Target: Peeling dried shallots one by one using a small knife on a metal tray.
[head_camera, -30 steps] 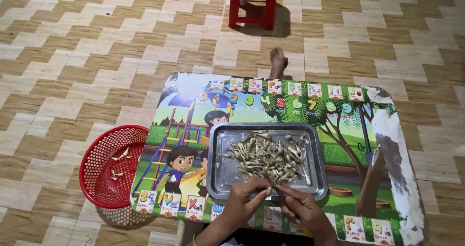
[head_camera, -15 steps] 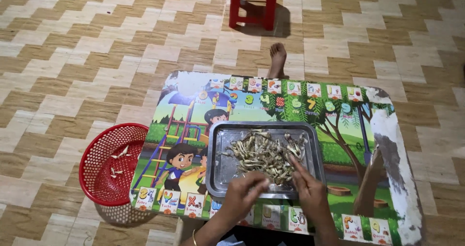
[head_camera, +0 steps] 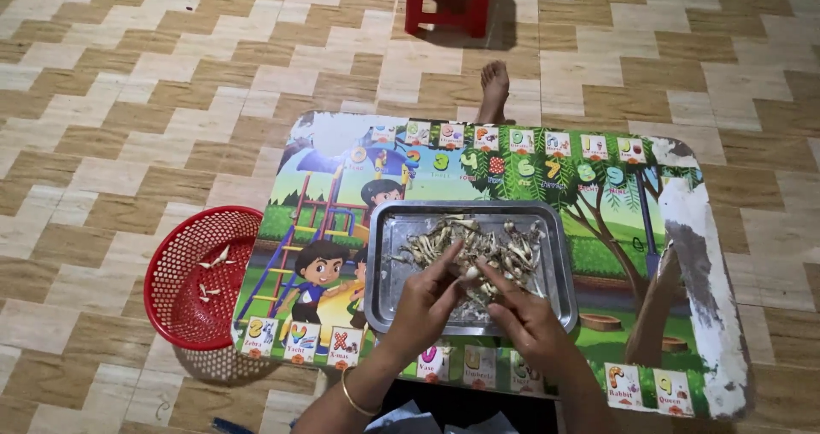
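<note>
Left of the small table [head_camera: 700, 255], a red basket [head_camera: 175, 302] sat on the tiled floor, a few pale scraps lying in it, near enough to drop bits into without stretching. On the table, toward its near edge, stood a metal tray [head_camera: 389, 255] heaped with small dried fish [head_camera: 478, 242], probably set there so both arms could rest close. The left hand [head_camera: 423, 302] hovered over the tray's near side, fingers drawn together and pinching one pale fish [head_camera: 470, 272] at its tip. The right hand [head_camera: 521, 314] met it, fingertips pressed to the same piece, as though to pull it apart. Half a second before, both hands had lain lower at the tray's near rim; now they had moved up over the heap. Beyond the table a bare foot [head_camera: 494, 88] showed, and farther off a red stool [head_camera: 448, 2].
</note>
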